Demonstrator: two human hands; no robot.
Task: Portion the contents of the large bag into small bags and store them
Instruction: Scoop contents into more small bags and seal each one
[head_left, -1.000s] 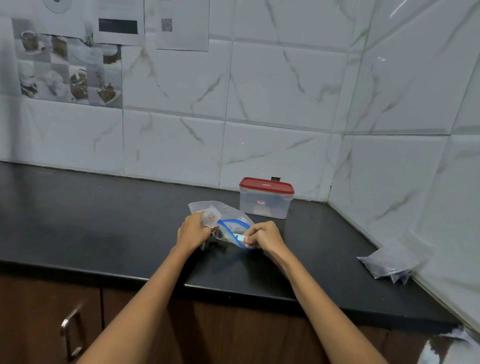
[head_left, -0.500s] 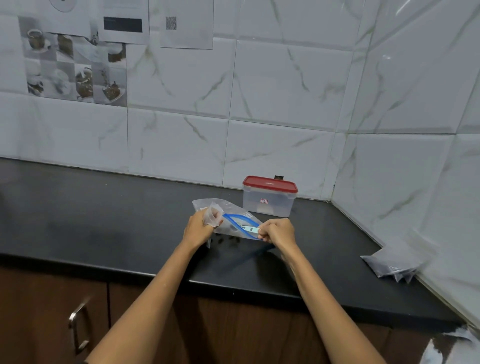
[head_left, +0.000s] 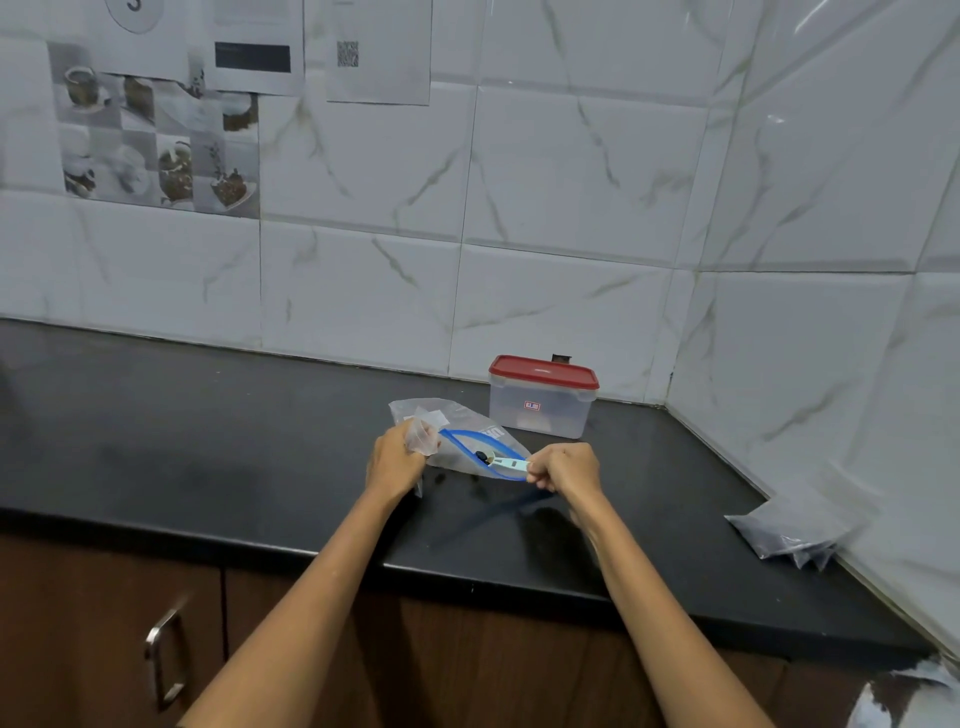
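A clear zip bag (head_left: 470, 447) with a blue zipper strip and a pale slider lies on the black counter (head_left: 208, 426) in front of me. My left hand (head_left: 396, 460) grips the bag's left corner, clear plastic bunched between its fingers. My right hand (head_left: 563, 467) pinches the right end of the zipper next to the slider. The bag's mouth is stretched between both hands. A few dark bits show inside the bag and beneath it on the counter. A clear box with a red lid (head_left: 543, 397) stands just behind the bag.
Several filled small bags (head_left: 795, 530) with dark contents lean against the right wall tiles. Papers hang on the back wall. Brown cabinet doors with a metal handle (head_left: 163, 660) are below the counter edge.
My right hand has drawn the zipper end further right and slightly up, away from my left hand, stretching the bag's mouth longer. The view has shifted a little.
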